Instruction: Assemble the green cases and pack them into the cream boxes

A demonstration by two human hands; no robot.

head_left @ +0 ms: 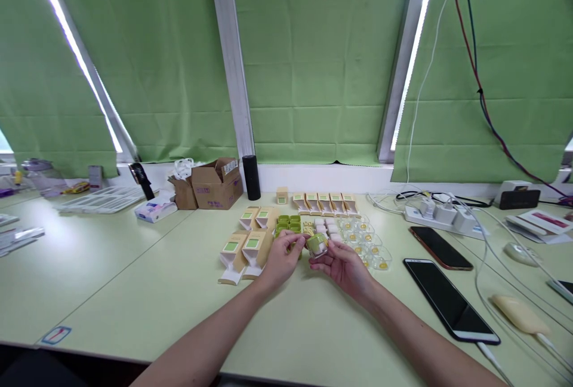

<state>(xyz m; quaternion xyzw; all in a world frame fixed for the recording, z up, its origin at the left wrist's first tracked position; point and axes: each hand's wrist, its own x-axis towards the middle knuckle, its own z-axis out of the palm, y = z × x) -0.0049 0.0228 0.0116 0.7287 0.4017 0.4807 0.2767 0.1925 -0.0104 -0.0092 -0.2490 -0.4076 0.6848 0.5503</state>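
In front of my chest, both hands are together over the table. Between them is a small clear container with a green part and something white inside (pixel 317 245). My right hand (pixel 344 269) grips it from the right with thumb and fingers. My left hand (pixel 285 255) is closed in a pinch at its upper left edge. Just behind lie green square trays (pixel 289 220), small white pieces (pixel 332 229) and clear cups with yellow centres (pixel 362 236). To the left of my hands stand open cardboard boxes with green labels (pixel 253 242).
More small open boxes (pixel 324 203) line the back. A brown carton (pixel 218 184) and a black cylinder (pixel 251 177) stand at the back left. Two phones (pixel 450 298), a power strip (pixel 443 220) and loose cables occupy the right. A tissue pack (pixel 156 208) lies left.
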